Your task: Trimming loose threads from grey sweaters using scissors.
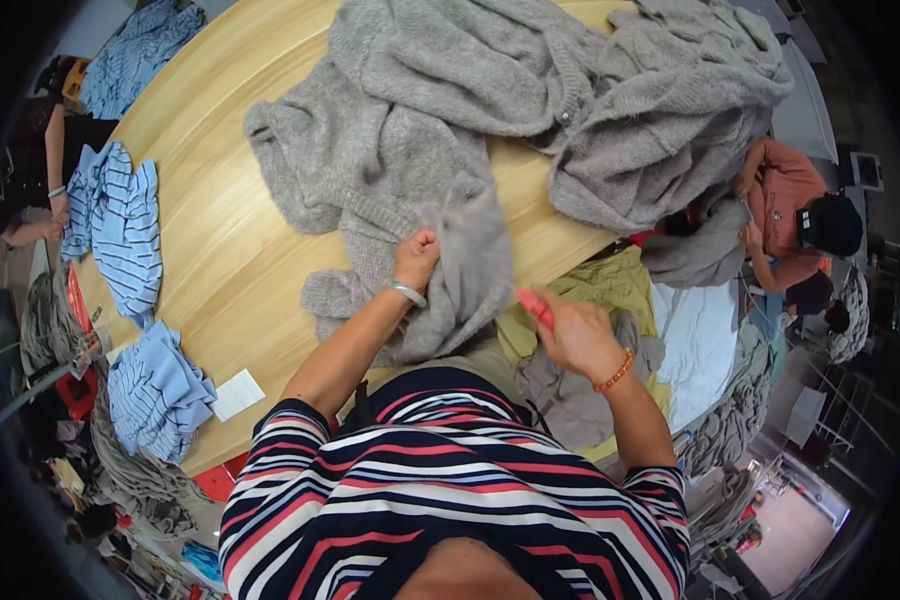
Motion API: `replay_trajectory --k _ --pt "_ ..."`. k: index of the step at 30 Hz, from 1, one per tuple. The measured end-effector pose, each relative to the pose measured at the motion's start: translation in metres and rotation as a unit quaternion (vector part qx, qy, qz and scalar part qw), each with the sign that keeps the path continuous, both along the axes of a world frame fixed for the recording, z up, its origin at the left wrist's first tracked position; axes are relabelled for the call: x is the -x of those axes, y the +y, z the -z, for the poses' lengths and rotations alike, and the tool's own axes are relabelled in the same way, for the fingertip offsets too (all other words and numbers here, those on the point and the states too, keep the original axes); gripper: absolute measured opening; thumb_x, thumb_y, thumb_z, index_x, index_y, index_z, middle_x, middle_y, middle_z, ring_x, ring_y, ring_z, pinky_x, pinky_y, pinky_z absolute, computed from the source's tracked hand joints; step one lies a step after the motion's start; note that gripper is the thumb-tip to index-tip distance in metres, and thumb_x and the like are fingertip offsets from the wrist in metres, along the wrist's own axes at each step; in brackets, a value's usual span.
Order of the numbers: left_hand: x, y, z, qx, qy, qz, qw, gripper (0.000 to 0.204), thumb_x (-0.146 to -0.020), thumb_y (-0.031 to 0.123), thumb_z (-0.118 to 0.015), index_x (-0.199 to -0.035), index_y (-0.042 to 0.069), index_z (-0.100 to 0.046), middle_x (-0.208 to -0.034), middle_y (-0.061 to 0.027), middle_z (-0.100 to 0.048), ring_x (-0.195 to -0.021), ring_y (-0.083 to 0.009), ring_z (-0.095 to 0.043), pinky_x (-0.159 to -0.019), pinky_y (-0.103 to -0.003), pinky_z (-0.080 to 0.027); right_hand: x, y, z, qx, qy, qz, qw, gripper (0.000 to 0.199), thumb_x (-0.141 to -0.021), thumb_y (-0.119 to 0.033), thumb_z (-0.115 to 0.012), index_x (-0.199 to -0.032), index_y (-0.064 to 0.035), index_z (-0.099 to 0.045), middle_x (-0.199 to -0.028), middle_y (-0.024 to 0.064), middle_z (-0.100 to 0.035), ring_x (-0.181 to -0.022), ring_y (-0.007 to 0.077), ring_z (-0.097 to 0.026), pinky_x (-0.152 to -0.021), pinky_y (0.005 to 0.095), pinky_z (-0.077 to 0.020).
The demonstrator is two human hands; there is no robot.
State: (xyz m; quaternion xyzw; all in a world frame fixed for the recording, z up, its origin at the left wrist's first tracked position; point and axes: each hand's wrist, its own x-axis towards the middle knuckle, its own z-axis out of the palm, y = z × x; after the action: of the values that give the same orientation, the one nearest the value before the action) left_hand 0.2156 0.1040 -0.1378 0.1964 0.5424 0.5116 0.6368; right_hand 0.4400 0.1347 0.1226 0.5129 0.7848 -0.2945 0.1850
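Note:
A grey knitted garment (410, 150) is spread on the table in front of me, its near part hanging toward my waist. With closed fingers, my left hand (417, 262) grips a fold of it; the cloth beside that hand is smeared by motion. My right hand (582, 338), to the right of the garment and apart from it, is closed around a small pink tool (537, 308). Only its pink end shows, so its kind cannot be told. More grey knitwear (670, 110) lies heaped at the far right.
The wooden table (220, 130) curves around me. Blue striped shirts (120, 230) and a white paper (237, 396) lie at its left. Yellow-green cloth (610, 285) and white cloth (697, 340) are at my right. One person (795, 205) handles grey cloth at right; another (55, 170) stands at left.

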Motion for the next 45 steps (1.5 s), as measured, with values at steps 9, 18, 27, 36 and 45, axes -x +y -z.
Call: replay_trajectory --k 9,18,27,36,45 --pt "0.034 -0.062 -0.098 -0.058 0.36 0.436 0.823 0.03 -0.079 0.019 -0.068 -0.103 0.001 -0.062 -0.076 -0.0101 -0.064 -0.067 -0.0206 -0.061 -0.069 -0.028 -0.05 -0.024 -0.017 0.016 0.021 0.079 -0.013 0.997 0.042 -0.082 -0.017 -0.06 -0.123 -0.0139 -0.053 -0.084 0.0195 -0.065 -0.078 0.0389 -0.063 -0.069 0.0474 -0.0494" --pt "-0.011 0.008 -0.075 -0.194 0.438 0.107 0.871 0.031 -0.077 0.009 -0.071 -0.105 0.0 -0.062 -0.095 -0.0129 -0.062 -0.085 -0.0227 -0.061 -0.079 -0.031 -0.05 -0.024 -0.02 0.011 -0.017 0.051 0.008 0.999 0.043 -0.082 -0.018 -0.061 -0.124 -0.0131 -0.052 -0.08 0.0223 -0.065 -0.076 0.0395 -0.063 -0.068 0.0477 -0.049" --pt "-0.012 -0.005 -0.033 -0.2 0.384 0.122 0.893 0.026 -0.074 0.002 -0.068 -0.099 -0.001 -0.061 -0.088 -0.0145 -0.062 -0.081 -0.0277 -0.062 -0.075 -0.033 -0.049 -0.022 -0.011 0.012 -0.007 0.01 0.016 1.0 0.043 -0.083 -0.02 -0.06 -0.124 -0.0103 -0.052 -0.083 0.0224 -0.065 -0.08 0.0398 -0.063 -0.072 0.0476 -0.0487" --pt "-0.01 -0.001 -0.039 -0.169 0.337 0.158 0.913 0.051 -0.076 0.006 -0.066 -0.125 0.008 -0.054 -0.083 -0.0069 -0.055 -0.077 -0.0173 -0.053 -0.073 -0.029 -0.047 -0.018 -0.013 0.009 0.007 0.025 -0.015 1.0 0.039 -0.082 -0.02 -0.058 -0.119 -0.0078 -0.055 -0.081 0.0229 -0.065 -0.079 0.0391 -0.064 -0.073 0.0474 -0.0495" --pt "-0.007 0.018 -0.027 -0.055 0.239 0.199 0.949 0.05 -0.075 0.011 -0.068 -0.122 0.005 -0.055 -0.078 -0.0005 -0.051 -0.07 -0.0117 -0.048 -0.068 -0.025 -0.044 -0.01 -0.014 0.012 -0.025 -0.005 -0.015 1.0 0.045 -0.082 -0.02 -0.061 -0.125 -0.0112 -0.052 -0.081 0.0222 -0.065 -0.079 0.0394 -0.063 -0.071 0.0483 -0.049"
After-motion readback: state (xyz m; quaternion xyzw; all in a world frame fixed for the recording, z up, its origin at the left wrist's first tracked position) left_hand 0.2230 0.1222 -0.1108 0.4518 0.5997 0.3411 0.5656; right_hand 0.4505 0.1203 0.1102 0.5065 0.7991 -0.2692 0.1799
